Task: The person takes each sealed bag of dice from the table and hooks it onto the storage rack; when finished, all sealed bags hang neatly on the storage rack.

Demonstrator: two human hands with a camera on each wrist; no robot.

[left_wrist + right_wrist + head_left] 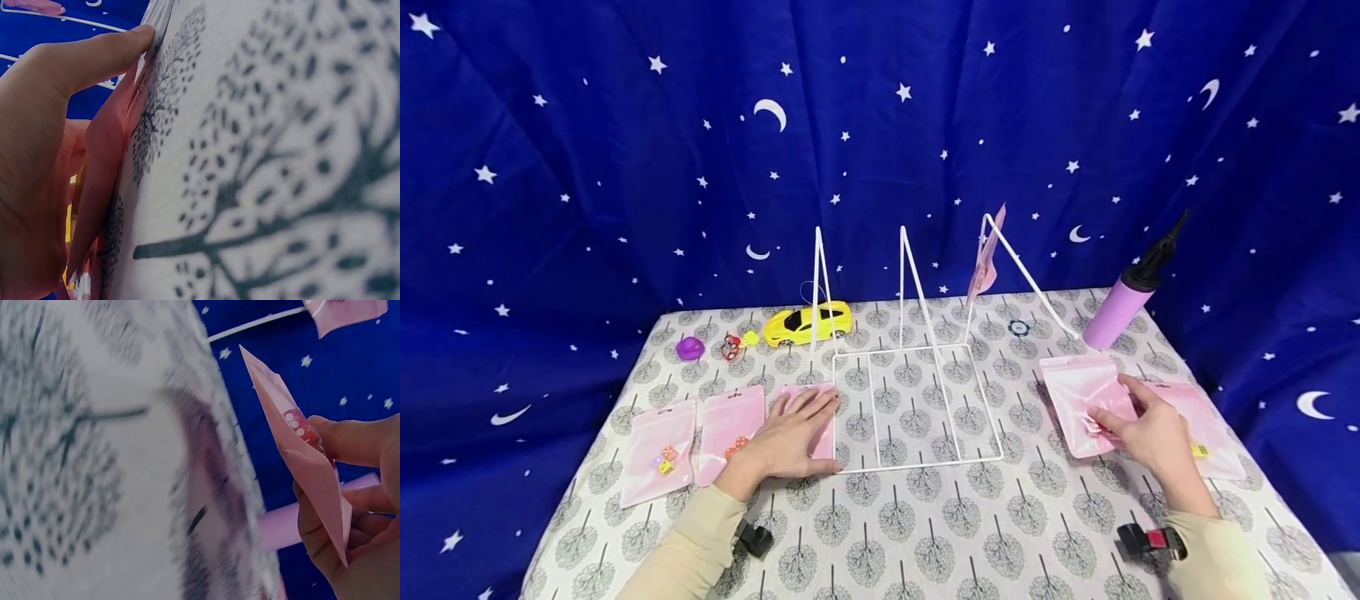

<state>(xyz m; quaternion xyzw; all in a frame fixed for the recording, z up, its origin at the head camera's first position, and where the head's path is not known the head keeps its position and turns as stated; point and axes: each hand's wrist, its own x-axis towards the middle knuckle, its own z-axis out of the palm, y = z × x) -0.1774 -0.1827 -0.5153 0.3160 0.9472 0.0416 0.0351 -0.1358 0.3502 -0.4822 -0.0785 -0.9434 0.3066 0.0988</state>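
Observation:
My right hand point(1157, 437) pinches a pink zip pouch point(1067, 396) between thumb and fingers. Red dice point(299, 425) with white dots show through its front in the right wrist view. My left hand point(793, 433) lies with spread fingers over another pink pouch point(801, 389), at the left side of the white wire rack point(917, 465). Most of that pouch is hidden under the hand. From the rack's right peak hangs a further pink pouch point(987, 262).
Pink pouches with dice, one at far left point(655, 446) and one beside it point(722, 421), lie left. Another pouch point(1217, 425) lies under my right wrist. Behind stand a yellow toy car point(808, 323), a purple toy point(690, 348) and a purple pump point(1116, 317).

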